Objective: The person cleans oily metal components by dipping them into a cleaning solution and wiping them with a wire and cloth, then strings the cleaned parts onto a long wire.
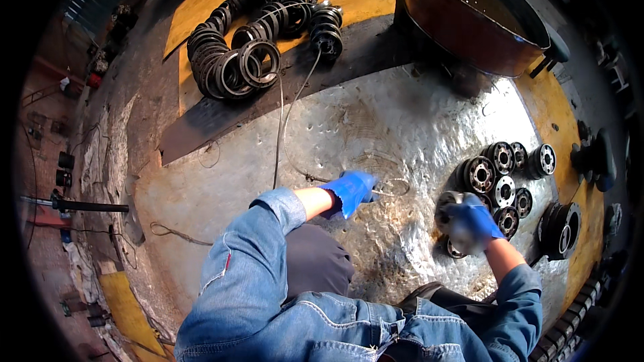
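Note:
My left hand, in a blue glove, is closed around a thin wire rope above the metal sheet. A looped end of the rope sticks out to the right of the glove. My right hand, also gloved in blue, grips a round metal hub; motion blurs both. Just right of that hand stands a cluster of round metal hubs with holes in their faces. At the far side, several hubs are threaded in a row on the rope, which runs back toward my left hand.
A long curved string of metal rings lies at the far left on yellow boards. A large round tub of dark liquid stands at the far right. Black rings sit near the right edge. A rod projects from the left.

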### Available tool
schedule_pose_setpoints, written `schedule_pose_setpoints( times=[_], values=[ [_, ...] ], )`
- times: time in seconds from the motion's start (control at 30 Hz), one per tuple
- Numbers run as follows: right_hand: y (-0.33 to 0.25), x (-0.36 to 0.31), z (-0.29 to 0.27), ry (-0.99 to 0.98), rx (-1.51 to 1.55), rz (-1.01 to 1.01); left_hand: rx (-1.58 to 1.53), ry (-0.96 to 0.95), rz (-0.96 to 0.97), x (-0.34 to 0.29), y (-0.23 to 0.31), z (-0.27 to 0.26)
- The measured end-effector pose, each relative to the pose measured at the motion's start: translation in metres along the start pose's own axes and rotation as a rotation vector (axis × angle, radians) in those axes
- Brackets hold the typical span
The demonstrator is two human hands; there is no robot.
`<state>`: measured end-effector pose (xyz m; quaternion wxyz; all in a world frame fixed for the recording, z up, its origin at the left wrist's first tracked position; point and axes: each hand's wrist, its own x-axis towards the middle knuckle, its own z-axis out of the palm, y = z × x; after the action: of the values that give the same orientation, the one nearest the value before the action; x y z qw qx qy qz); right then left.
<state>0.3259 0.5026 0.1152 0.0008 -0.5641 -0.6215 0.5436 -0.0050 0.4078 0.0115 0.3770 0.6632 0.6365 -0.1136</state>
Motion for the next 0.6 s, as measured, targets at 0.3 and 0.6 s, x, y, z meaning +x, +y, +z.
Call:
schedule_pose_setpoints(
  times=[0.3, 0.6],
  values=[
    [-0.065, 0.044, 0.136, -0.044, -0.346, -0.143, 0.103, -0.205, -0.164, -0.004, -0.015, 0.013],
    [-0.041, 0.067, 0.145, -0.006, 0.105, -0.146, 0.052, -0.151, -0.163, -0.010, -0.021, 0.031]
  ],
)
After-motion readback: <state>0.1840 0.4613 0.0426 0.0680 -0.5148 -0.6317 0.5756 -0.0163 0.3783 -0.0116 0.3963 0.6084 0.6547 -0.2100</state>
